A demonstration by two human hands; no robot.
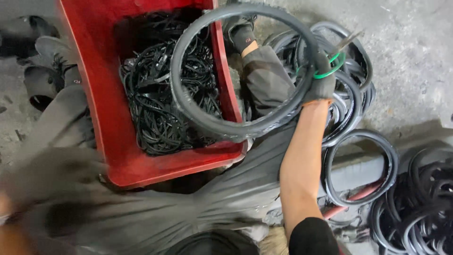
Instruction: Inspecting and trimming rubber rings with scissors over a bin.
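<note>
A large grey rubber ring [203, 120], held upright and tilted, hangs over the red crate's right wall.

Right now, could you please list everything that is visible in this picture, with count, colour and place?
Crate: one, red, left of centre, on the floor between the person's legs.
Rubber strips: a tangled heap, black, inside the crate.
Large rubber ring: one, dark grey, held up over the crate's right side.
Small ring: one, green, at the right hand.
Tool: one, thin, metallic, sticking out above the right hand.
Loose rubber rings: several, black, on the concrete floor at right.
Shoes: two, dark, at top.
Trousers: grey, on both legs.
Left hand: gloved, blurred, lower left.
Right hand: grey glove, fingers gripping the large rubber ring.
</note>
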